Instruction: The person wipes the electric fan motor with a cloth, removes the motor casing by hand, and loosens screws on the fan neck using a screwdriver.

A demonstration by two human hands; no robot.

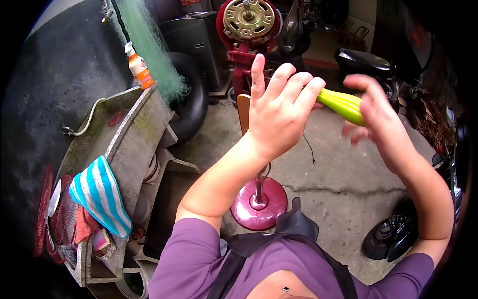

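Observation:
In the middle of the head view, a screwdriver (343, 106) shows its lime-green ribbed handle, pointing right and slightly down. My left hand (281, 109) is closed round its left end, with the little finger raised; the shaft and tip are hidden. At the handle's right end is my right hand (378, 112), blurred by motion, with its fingers spread apart around the end. Beyond my left hand stands a red stand fan with its motor (248, 20) exposed. Its round, shiny pink base (259, 204) rests on the floor below my forearm.
At left, a concrete sink (144, 117) carries an orange-and-white bottle (139, 67) and a striped cloth (101, 192). Pink fan grilles (62, 219) lean beside it. A black inner tube (191, 107) stands behind. Motorbike parts show at right. The concrete floor (338, 164) has a crack.

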